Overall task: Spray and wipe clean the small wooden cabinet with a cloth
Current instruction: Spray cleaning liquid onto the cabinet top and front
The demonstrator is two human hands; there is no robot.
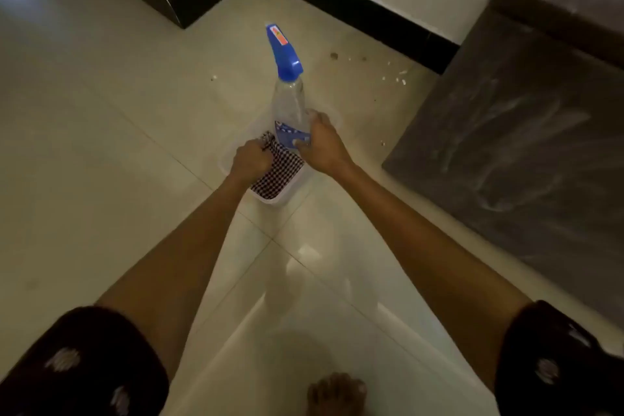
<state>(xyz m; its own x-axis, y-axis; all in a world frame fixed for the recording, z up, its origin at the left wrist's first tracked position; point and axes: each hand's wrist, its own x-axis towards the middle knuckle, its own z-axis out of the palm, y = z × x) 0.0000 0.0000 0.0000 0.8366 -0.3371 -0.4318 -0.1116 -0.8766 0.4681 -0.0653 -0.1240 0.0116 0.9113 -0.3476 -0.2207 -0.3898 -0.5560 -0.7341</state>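
Pale glossy floor (101,152) tiles run to a black skirting board (354,7) under a white wall, with small crumbs (395,77) scattered near it. On the floor sits a clear plastic tub (270,201) holding a checked cloth (278,174) and a spray bottle (288,105) with a blue trigger head. The person's left hand (251,160) is closed round a bunch of the cloth, and the right hand (320,142) grips the bottle's lower body. The small wooden cabinet (506,132) stands well apart to the right, its dark front streaked with pale smears. The step in hand looks like gathering supplies; nothing appears sprayed yet. Next, both need lifting clear of the tub, and the right hand should shift up to reach the trigger.
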